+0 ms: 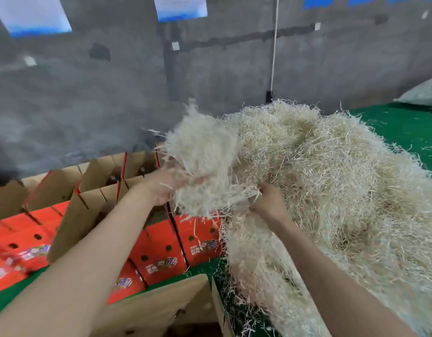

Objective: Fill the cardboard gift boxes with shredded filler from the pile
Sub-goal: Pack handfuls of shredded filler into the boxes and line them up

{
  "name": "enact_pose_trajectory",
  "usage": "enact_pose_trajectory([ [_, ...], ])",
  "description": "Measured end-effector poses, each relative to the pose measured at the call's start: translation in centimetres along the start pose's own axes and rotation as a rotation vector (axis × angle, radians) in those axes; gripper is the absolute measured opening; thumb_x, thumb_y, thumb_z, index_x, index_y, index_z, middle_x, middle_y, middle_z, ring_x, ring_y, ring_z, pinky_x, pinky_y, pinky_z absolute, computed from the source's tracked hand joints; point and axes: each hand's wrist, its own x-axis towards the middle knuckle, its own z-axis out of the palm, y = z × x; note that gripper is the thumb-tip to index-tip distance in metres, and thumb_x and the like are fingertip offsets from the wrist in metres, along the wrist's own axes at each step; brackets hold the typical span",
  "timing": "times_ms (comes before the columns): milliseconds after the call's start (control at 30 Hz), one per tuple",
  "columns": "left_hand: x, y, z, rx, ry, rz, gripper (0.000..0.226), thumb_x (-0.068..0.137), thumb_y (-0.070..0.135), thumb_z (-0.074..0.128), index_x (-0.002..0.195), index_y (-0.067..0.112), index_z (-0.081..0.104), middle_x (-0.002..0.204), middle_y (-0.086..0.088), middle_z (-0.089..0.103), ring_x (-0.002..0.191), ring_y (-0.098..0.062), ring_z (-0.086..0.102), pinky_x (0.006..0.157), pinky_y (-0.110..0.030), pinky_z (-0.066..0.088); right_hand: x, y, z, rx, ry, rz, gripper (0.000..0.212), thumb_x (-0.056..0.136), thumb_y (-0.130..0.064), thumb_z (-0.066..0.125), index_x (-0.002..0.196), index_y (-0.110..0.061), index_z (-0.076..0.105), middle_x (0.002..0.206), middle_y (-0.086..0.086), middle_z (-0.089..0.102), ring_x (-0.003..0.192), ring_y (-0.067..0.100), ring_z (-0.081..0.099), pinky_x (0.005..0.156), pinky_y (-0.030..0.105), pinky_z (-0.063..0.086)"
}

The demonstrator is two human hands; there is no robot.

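Hands in the filler: a clump held up beside the pile

Left hand (166,189) holds a clump of shredded filler (200,161) from below, fingers curled into it, though blur hides their exact lie. Right hand (268,203) is closed in a fist on strands at the left face of the pile of shredded filler (344,186), where the clump meets it. The clump is raised above the nearest red gift boxes (161,254), which stand in rows just left of the pile with their brown flaps up. A plain cardboard flap (161,307) lies at the bottom edge, under the left forearm. Boxes and pile sit on a green surface (404,132) littered with loose strands. The pile fills its right half, and a pale sack (424,93) lies at the far right edge. Behind runs a grey wall (88,105) with a white cord (274,45) hanging down it.
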Motion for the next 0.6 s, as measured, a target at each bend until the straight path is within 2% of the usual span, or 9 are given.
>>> enact_pose_trajectory([
  [33,-0.2,-0.7,0.5,0.381,-0.147,-0.030,0.021,0.090,-0.008,0.046,0.098,0.001,0.064,0.092,-0.011,0.059,0.081,-0.015,0.052,0.073,-0.015,0.042,0.2,-0.4,-0.2,-0.022,0.012,-0.054,0.036,0.083,0.013,0.049,0.115,-0.003,0.058,0.102,0.002,0.062,0.061,0.008,0.063,0.051,0.020,0.050],
  [100,-0.6,-1.6,2.3,0.946,-0.297,0.022,0.018,0.087,-0.001,0.046,0.075,0.008,0.057,0.079,-0.005,0.050,0.077,-0.018,0.046,0.059,-0.014,0.034,0.4,-1.1,-0.1,-0.179,-0.003,-0.169,0.031,0.080,0.015,0.049,0.095,-0.008,0.062,0.090,0.001,0.063,0.072,0.017,0.065,0.058,0.020,0.054],
  [167,-1.0,-2.0,3.8,1.223,-0.255,0.021,0.025,0.084,0.007,0.048,0.061,0.013,0.042,0.076,-0.005,0.055,0.082,-0.026,0.056,0.056,-0.017,0.036,0.2,-0.6,0.0,-0.435,-0.033,-0.251,0.023,0.081,0.009,0.054,0.074,-0.012,0.052,0.071,-0.003,0.054,0.062,0.014,0.058,0.048,0.014,0.048],
  [200,-0.9,-2.2,3.5,1.319,-0.139,0.089,0.020,0.083,0.009,0.048,0.064,0.014,0.043,0.083,-0.008,0.060,0.089,-0.030,0.060,0.060,-0.024,0.040,0.1,0.2,0.0,-0.533,-0.049,-0.292,0.021,0.085,-0.001,0.058,0.071,-0.014,0.049,0.068,-0.004,0.052,0.058,0.011,0.054,0.047,0.013,0.046],
  [267,-0.9,-2.8,1.6,1.374,0.185,0.186,0.009,0.079,0.011,0.049,0.078,0.012,0.058,0.093,-0.012,0.065,0.092,-0.034,0.063,0.062,-0.034,0.045,-0.3,2.8,-0.7,-0.686,-0.063,-0.354,0.018,0.092,-0.024,0.055,0.078,-0.015,0.051,0.072,-0.003,0.053,0.053,0.009,0.052,0.047,0.017,0.047],
  [300,-1.0,-3.1,0.3,1.368,0.304,0.185,0.014,0.079,0.011,0.050,0.086,0.009,0.062,0.094,-0.014,0.064,0.092,-0.036,0.063,0.064,-0.036,0.047,-0.4,4.5,-1.4,-0.790,-0.062,-0.346,0.016,0.096,-0.028,0.048,0.085,-0.017,0.052,0.076,-0.001,0.054,0.053,0.010,0.053,0.047,0.020,0.048],
  [433,-2.7,-3.6,-4.1,1.201,0.502,0.096,0.021,0.078,0.011,0.057,0.094,0.001,0.065,0.094,-0.023,0.064,0.093,-0.042,0.061,0.075,-0.043,0.050,-0.2,11.0,-5.7,-1.119,-0.096,-0.026,0.025,0.100,-0.017,0.033,0.119,-0.010,0.048,0.099,0.011,0.063,0.071,0.018,0.061,0.063,0.030,0.056],
  [533,-3.8,-3.2,-6.1,1.056,0.576,0.047,0.030,0.083,0.010,0.044,0.071,-0.011,0.062,0.082,-0.032,0.063,0.090,-0.042,0.060,0.075,-0.040,0.041,-0.1,13.0,-7.9,-1.236,-0.157,0.135,0.032,0.096,-0.009,0.037,0.128,-0.005,0.044,0.091,0.007,0.059,0.077,0.018,0.061,0.065,0.027,0.055],
  [600,-4.7,-3.1,-7.0,0.937,0.636,-0.003,0.037,0.085,0.006,0.043,0.054,-0.011,0.050,0.084,-0.035,0.063,0.093,-0.041,0.059,0.075,-0.036,0.036,0.0,12.4,-7.9,-1.212,-0.233,0.189,0.033,0.093,-0.008,0.044,0.125,-0.001,0.047,0.090,0.006,0.057,0.076,0.015,0.058,0.064,0.021,0.054],
])
